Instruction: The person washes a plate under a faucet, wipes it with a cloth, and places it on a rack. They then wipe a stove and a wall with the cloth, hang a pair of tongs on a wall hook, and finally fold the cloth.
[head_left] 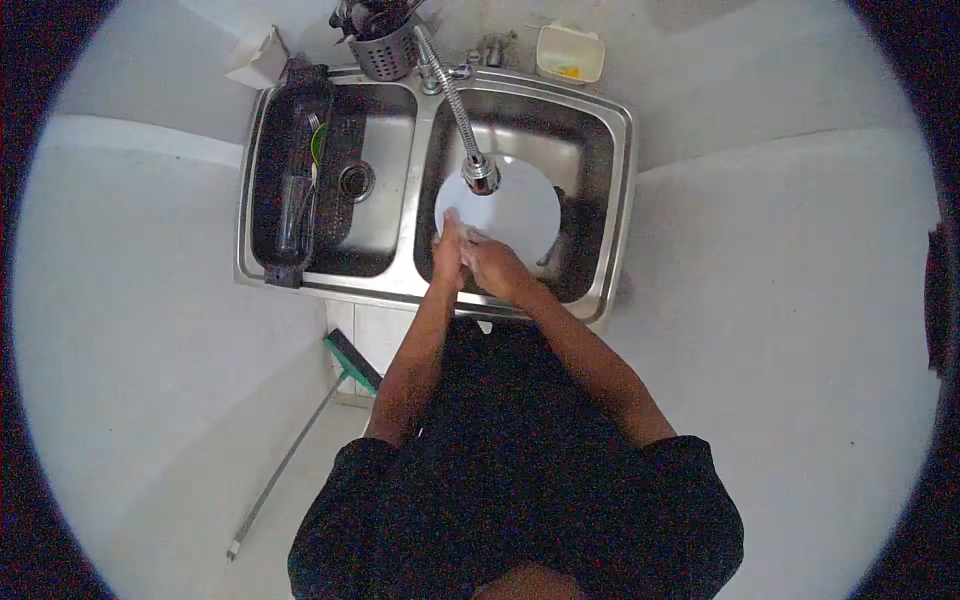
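Pale, smooth surfaces (pixel 780 300) are filling both sides of the frame around me, and at upper centre I am bending over one stainless-steel sink (pixel 411 200) with two round-cornered basins. One long-poled brush (pixel 353 360), green-headed and dark-bristled, is showing at lower left. One black rack (pixel 285 274) is standing in the left basin, bearing a clear vessel (pixel 292 212) and something green. One round, white, glossy plate (pixel 515 215) is sitting at the centre of the frame, within the right basin. One perforated metal holder (pixel 388 58) is carrying dark utensils at the top, and one ribbed metal tap hose (pixel 456 107) is hanging over the plate. One off-white tub (pixel 571 48) is holding a yellow scrap. My left hand (pixel 449 258) and right hand (pixel 497 268) are meeting at the plate's near edge, whitish fingertips touching it; whether either is grasping it, I cannot tell.
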